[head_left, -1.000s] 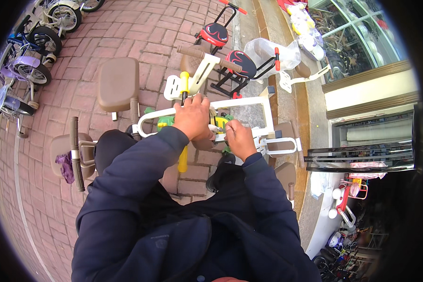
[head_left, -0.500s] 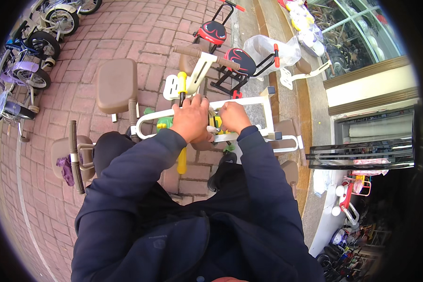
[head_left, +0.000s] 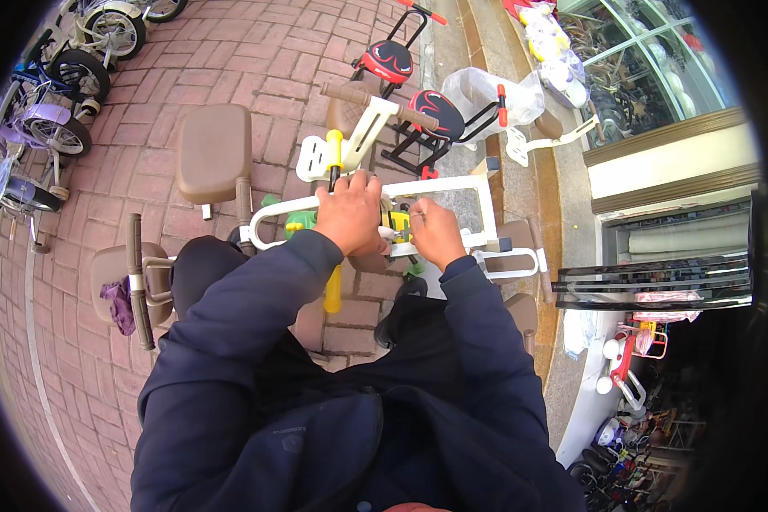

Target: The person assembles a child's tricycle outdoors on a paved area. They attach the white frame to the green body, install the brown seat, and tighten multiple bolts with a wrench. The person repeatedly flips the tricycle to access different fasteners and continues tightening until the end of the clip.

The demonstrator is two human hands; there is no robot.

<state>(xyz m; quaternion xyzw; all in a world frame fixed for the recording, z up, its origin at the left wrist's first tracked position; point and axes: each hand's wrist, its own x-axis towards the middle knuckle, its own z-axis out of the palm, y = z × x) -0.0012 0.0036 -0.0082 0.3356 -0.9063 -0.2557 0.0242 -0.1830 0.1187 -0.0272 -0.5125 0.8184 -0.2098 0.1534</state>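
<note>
Across my lap lies a white metal tube frame (head_left: 461, 183), squared at its right end and rounded at the left. My left hand (head_left: 352, 213) is closed over its middle, palm down, with the thumb by the lower bar. A black bar with yellow grips (head_left: 334, 147) passes beneath that hand. Green plastic (head_left: 297, 224) shows left of it. Inside the frame, my right hand (head_left: 438, 232) has curled, pinched fingers next to a yellow and black part (head_left: 398, 222) with bright metal. Whatever those fingertips hold is hidden.
Brown padded seats (head_left: 214, 154) stand around me, one with a purple cloth (head_left: 119, 307). Red and black child seats (head_left: 436, 115) and a clear plastic bag (head_left: 520, 96) sit ahead. Small bicycles (head_left: 55, 128) line the left. A step (head_left: 548, 196) and shop front run along the right.
My right hand has shifted slightly right and down, turning and uncovering more of the yellow part. The left hand stays on the frame.
</note>
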